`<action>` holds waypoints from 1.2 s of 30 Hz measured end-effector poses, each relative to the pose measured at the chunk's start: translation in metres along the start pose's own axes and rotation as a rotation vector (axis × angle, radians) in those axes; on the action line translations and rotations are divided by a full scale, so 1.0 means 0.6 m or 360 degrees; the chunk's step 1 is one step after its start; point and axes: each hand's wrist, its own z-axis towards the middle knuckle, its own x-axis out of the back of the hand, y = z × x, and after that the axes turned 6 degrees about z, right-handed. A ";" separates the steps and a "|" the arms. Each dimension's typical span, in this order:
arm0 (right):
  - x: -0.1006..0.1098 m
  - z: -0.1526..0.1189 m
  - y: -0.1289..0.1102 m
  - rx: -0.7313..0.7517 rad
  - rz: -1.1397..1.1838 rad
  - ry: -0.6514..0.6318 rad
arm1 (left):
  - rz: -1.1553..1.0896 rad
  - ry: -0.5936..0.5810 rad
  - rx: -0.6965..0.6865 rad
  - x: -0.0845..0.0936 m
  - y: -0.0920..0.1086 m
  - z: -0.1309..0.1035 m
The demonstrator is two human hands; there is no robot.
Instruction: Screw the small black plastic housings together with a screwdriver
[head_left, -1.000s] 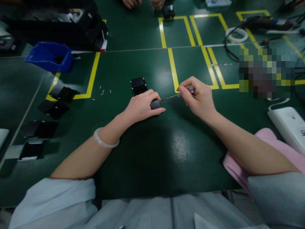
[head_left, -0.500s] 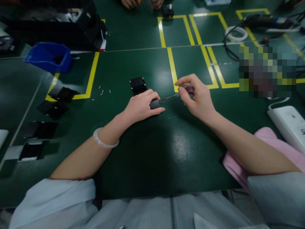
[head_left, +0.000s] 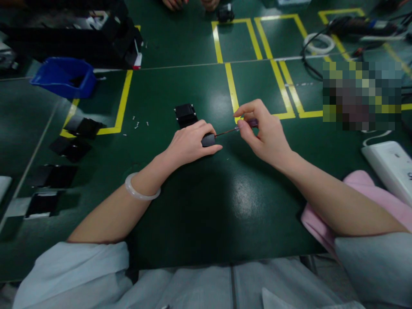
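Note:
My left hand (head_left: 192, 140) is closed around a small dark grey block (head_left: 208, 140) on the green table, thumb in front and fingers behind. My right hand (head_left: 265, 131) grips a thin screwdriver (head_left: 228, 131) by its purple handle, and the shaft points left with its tip at the block's right end. Just behind my left hand lies a black part (head_left: 186, 114) with small shiny points at its corners. Several tiny screws (head_left: 137, 125) are scattered on the table to the left of it.
Several black parts (head_left: 54, 176) lie at the left, below a blue bin (head_left: 64, 77). Black trays (head_left: 71, 43) stand behind. At the right are a pink cloth (head_left: 322, 219), a white power strip (head_left: 388, 165) and cables. Another person's hands (head_left: 175, 4) show at the top.
The screwdriver and my right hand have shifted very slightly left. My left hand keeps its hold on the block.

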 end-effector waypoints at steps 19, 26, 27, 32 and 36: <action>0.004 0.006 0.005 -0.0067 0.0034 -0.0035 | 0.0012 -0.0002 -0.0011 0.000 0.000 0.000; 0.009 0.006 0.001 -0.0061 -0.0009 -0.0071 | 0.0008 0.0010 -0.0012 -0.001 0.001 0.001; 0.009 0.006 0.001 -0.0075 0.0014 -0.0084 | 0.0007 0.0010 -0.0011 -0.001 0.001 0.000; 0.010 0.007 0.000 -0.0046 0.0028 -0.0045 | 0.0011 0.0008 -0.0012 0.000 0.000 -0.001; 0.012 0.009 -0.004 -0.0017 -0.0004 -0.0038 | 0.0013 0.0008 -0.0011 -0.001 -0.002 -0.001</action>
